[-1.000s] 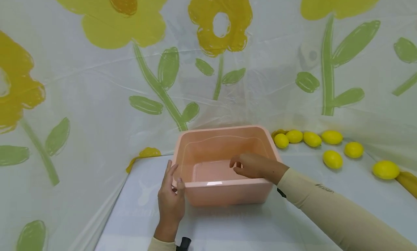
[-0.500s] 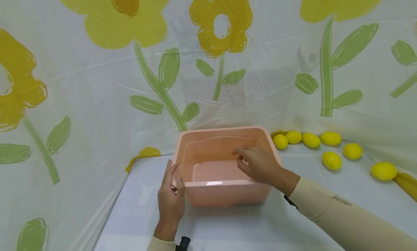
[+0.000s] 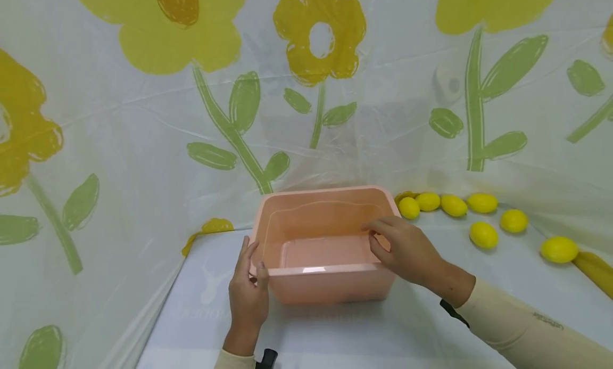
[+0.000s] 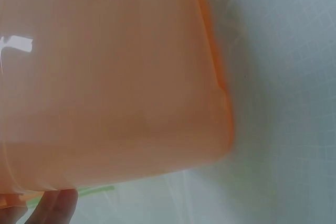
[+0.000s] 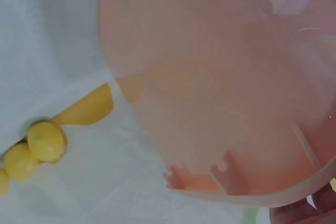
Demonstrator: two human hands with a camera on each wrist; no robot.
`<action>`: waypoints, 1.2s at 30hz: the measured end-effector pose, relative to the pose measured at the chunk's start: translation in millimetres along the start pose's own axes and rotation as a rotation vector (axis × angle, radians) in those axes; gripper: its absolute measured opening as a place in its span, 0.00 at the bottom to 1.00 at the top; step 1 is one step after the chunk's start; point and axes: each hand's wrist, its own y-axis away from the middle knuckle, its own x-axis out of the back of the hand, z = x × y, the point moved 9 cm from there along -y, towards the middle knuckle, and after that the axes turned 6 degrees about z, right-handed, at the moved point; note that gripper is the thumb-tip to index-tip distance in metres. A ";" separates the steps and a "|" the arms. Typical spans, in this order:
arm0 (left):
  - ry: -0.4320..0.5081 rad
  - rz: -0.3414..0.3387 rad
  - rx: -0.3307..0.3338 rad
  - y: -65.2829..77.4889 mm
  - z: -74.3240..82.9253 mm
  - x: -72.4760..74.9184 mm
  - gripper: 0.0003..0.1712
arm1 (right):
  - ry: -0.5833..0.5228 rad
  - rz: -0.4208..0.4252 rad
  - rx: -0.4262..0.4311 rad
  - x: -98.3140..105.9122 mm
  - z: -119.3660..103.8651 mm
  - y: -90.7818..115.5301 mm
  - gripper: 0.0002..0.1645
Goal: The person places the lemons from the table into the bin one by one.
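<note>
A pink plastic basin (image 3: pixel 330 290) stands on the white-covered table, its bare floor visible between the walls. At its front left corner my left hand (image 3: pixel 249 300) grips the rim, thumb in front and fingers along the left side. Fingertips (image 4: pixel 58 205) of that hand show beside the basin wall (image 4: pixel 115 82) in the left wrist view. Over the right part of the front rim hovers my right hand (image 3: pixel 407 246), fingers loosely bent and nothing between them. In the right wrist view its fingers (image 5: pixel 294 213) appear beyond the basin's rim (image 5: pixel 252 200).
Several yellow lemons (image 3: pixel 483 235) lie on the table to the right of the basin, most along the back edge. One lemon (image 3: pixel 559 249) sits farther right. A white cloth (image 3: pixel 383 150) printed with flowers hangs behind the table.
My right hand has drawn back from inside the basin, moving right and towards me over the front rim. My left hand keeps its place on the basin, which stays put.
</note>
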 end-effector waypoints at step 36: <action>0.017 0.002 0.004 1.0 -1.4 -0.4 0.24 | 0.082 0.117 -0.287 30.4 73.7 45.9 0.20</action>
